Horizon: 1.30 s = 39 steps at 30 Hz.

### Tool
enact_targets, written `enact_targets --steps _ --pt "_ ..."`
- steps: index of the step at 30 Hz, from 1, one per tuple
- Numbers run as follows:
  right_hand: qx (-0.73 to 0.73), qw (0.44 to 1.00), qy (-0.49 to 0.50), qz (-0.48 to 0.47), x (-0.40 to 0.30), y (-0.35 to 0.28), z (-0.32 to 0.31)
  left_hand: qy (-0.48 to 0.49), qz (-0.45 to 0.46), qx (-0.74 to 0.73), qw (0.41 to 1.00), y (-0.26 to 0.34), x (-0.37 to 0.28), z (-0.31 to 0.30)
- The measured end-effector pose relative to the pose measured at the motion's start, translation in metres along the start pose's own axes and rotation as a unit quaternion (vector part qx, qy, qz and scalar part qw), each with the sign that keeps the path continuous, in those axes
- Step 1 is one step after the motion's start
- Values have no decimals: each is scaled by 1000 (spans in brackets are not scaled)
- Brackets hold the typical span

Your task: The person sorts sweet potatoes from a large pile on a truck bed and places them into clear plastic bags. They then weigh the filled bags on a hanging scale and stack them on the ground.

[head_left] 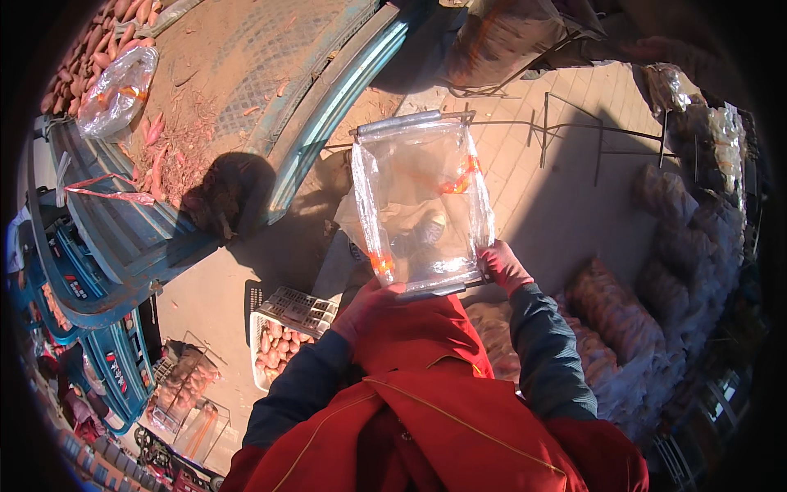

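A clear plastic bag (367,209) with orange print hangs with its mouth spread over a metal frame stand (399,123). Padded bars form the far and near sides of the stand's top. At the near left corner my left hand (369,307), in a reddish glove, grips the bag's edge. On the near right corner my right hand (505,267) is closed over the rim of the same bag. Through the film a shoe shows below. My fingertips are partly hidden by the bag and the bar.
A white plastic crate (261,350) of sweet potatoes stands left of my legs. Ahead left is a truck bed (246,80) with sweet potatoes (98,52) and another clear bag (120,92). Filled bags (615,307) line the right side; another metal frame (544,129) stands ahead right.
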State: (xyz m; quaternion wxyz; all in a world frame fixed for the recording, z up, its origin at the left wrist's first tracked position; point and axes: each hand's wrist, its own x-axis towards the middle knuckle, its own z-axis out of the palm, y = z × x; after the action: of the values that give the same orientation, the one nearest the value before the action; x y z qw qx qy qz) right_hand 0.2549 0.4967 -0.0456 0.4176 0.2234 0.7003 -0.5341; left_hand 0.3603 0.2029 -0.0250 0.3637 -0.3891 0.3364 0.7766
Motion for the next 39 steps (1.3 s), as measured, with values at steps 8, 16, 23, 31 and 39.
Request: enact_targets --steps 8,16,23,31,39 --pt "57 996 47 57 -12 -7 9 14 335 606 721 -3 25 -6" --pt "173 968 177 47 -13 16 24 -16 186 280 942 5 39 0" --pt "288 932 219 -9 7 -20 38 -4 1 146 989 112 63 22" --pt "151 978 146 -15 22 4 25 105 21 302 947 124 51 57" --pt "343 934 96 -17 -103 143 -120 192 346 222 891 127 10 7"
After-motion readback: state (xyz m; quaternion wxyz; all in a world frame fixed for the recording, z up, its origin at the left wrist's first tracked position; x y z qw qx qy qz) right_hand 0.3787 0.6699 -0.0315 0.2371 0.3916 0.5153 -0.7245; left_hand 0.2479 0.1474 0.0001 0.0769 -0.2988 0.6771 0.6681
